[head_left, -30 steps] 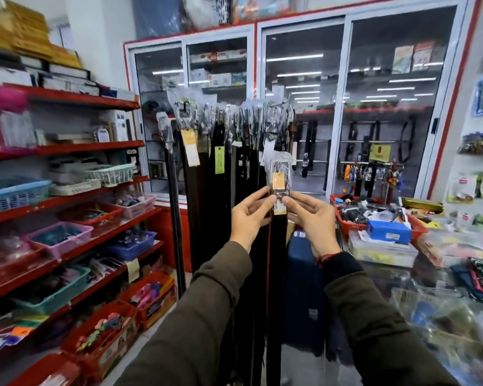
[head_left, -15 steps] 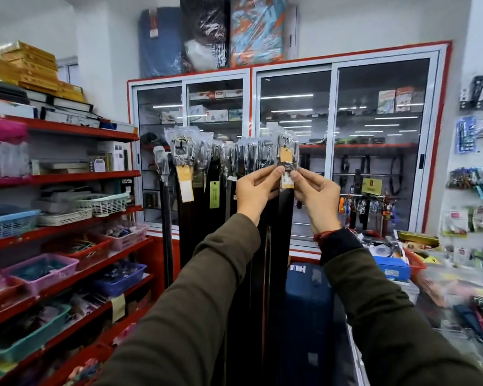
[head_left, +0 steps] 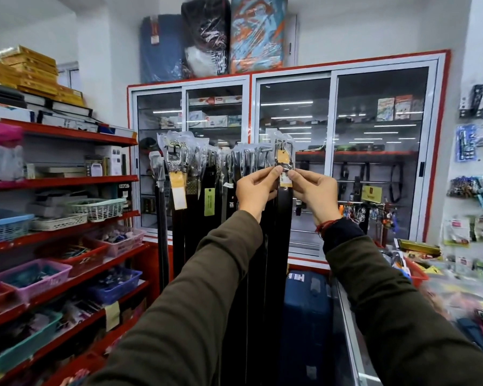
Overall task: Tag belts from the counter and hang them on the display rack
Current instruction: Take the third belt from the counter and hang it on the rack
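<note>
I hold a black belt [head_left: 284, 218] up at the right end of the display rack [head_left: 265, 149]. Its buckle is wrapped in clear plastic and carries a yellow tag [head_left: 284, 156]. My left hand [head_left: 258, 188] pinches the belt just below the buckle from the left. My right hand [head_left: 315, 192] pinches it from the right. The strap hangs straight down between my forearms. Several other black belts [head_left: 195, 207] with plastic-wrapped buckles and yellow and green tags hang to the left on the same rack.
Red shelves [head_left: 76, 185] with baskets of small goods line the left side. A glass-door cabinet [head_left: 338, 162] stands behind the rack. A blue suitcase [head_left: 307, 310] sits below the belts. The glass counter [head_left: 354, 330] with cluttered goods runs along the right.
Both hands have raised the belt from chest height up to the rack's top level. The view has tilted upward with them.
</note>
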The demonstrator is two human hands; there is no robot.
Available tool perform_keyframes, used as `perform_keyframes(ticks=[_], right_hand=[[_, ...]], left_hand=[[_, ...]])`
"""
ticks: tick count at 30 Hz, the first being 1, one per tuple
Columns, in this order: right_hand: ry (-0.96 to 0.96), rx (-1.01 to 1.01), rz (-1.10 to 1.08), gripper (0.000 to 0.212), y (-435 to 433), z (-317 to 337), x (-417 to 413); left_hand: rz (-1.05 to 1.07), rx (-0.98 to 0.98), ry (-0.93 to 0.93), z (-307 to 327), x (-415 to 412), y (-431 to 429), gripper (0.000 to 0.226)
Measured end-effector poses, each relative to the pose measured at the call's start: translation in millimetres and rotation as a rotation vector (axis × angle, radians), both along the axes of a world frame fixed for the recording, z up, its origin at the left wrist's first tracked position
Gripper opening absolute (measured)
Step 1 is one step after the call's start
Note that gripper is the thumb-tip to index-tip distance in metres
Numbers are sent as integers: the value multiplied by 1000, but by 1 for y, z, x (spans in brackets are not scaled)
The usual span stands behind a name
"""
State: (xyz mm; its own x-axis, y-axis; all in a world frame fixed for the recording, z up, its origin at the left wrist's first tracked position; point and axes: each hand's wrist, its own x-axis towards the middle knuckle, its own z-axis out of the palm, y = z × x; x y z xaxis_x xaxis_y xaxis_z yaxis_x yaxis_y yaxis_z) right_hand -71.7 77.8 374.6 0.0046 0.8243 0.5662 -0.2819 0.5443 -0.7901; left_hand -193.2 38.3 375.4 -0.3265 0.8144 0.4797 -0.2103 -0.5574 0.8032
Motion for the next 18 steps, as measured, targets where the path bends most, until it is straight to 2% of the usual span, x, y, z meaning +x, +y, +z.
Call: perform_keyframes(ticks=[9, 14, 16, 18], right_hand=[[-52, -4, 22, 34, 3, 4, -2], [-154, -18, -20, 33, 7, 1, -7], [-169, -12, -25, 34, 8, -5, -11], [-228, 73, -135, 38, 7, -13, -16]], left_hand=[[17, -3, -31, -1, -1, 6, 35], [63, -30, -34, -9, -8, 14, 37], [98, -23, -2, -14, -12, 17, 40], [204, 18, 104, -17, -13, 19, 40]])
